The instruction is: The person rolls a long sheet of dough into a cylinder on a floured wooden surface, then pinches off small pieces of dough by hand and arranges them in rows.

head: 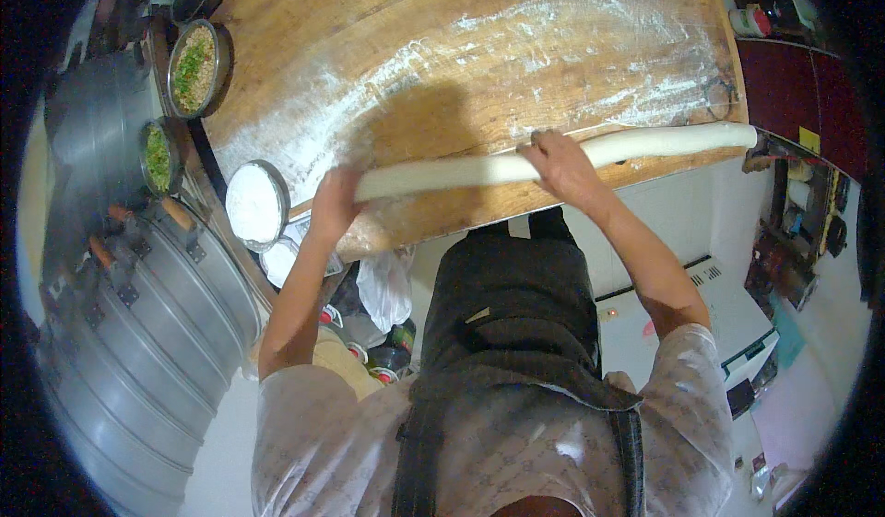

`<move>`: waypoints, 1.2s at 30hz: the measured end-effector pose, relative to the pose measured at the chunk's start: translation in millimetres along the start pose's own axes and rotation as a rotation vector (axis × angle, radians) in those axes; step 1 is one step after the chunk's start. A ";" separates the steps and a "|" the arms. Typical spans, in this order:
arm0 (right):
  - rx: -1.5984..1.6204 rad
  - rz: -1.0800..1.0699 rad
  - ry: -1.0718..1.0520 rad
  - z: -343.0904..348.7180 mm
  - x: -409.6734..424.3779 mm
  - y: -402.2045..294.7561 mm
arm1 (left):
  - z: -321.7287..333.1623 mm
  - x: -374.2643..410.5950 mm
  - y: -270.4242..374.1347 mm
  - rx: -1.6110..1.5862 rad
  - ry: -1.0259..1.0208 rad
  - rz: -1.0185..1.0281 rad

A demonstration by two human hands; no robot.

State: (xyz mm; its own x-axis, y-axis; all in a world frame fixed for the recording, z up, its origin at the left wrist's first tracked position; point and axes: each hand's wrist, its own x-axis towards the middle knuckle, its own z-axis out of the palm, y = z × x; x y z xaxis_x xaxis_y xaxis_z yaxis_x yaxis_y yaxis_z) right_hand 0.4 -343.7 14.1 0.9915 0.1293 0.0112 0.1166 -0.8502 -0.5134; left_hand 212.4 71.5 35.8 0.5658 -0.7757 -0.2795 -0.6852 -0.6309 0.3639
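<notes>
A long pale roll of dough (442, 177) lies along the near edge of the wooden worktop (429, 116). Its right end reaches the worktop's right corner. My left hand (337, 199), slightly blurred, is closed around the roll near its left end, hiding that part. My right hand (563, 166) grips the roll around its middle, with fingers curled over the far side. Whether a rolling pin is inside the roll, I cannot tell. White flour (387, 74) is spread in a broad arc over the worktop beyond the roll.
At left stand a bowl of white powder (254, 202), a smaller white-filled container (278, 261), a metal bowl of chopped filling (196, 68) and a bowl of chopped greens (157, 157). Large stacked metal steamers (152, 337) stand lower left. A plastic bag (387, 285) hangs below the worktop.
</notes>
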 end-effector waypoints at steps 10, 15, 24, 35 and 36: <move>-0.056 0.001 0.094 5.1 1.8 -9.1 | -33.6 56.7 -17.0 -0.010 -0.034 -0.012; 0.006 0.144 0.160 11.2 16.2 12.5 | -59.8 133.8 41.5 0.123 -0.074 0.242; -0.151 0.227 -0.003 -92.8 -124.1 136.1 | 72.4 173.4 228.2 0.164 -0.031 0.370; -0.346 0.227 -0.314 -250.6 -211.7 332.8 | 63.9 104.8 235.9 -0.016 -0.210 0.044; -0.311 0.139 -0.268 -249.5 -197.4 326.8 | 63.6 85.6 222.5 -0.022 -0.159 0.008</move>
State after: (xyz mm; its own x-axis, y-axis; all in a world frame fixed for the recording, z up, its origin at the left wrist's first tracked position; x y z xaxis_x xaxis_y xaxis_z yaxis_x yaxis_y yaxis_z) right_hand -143.1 -774.4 58.3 0.9540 0.0962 -0.2841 0.0358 -0.9769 -0.2105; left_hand 79.2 -136.2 36.4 0.4795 -0.7742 -0.4132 -0.6781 -0.6257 0.3855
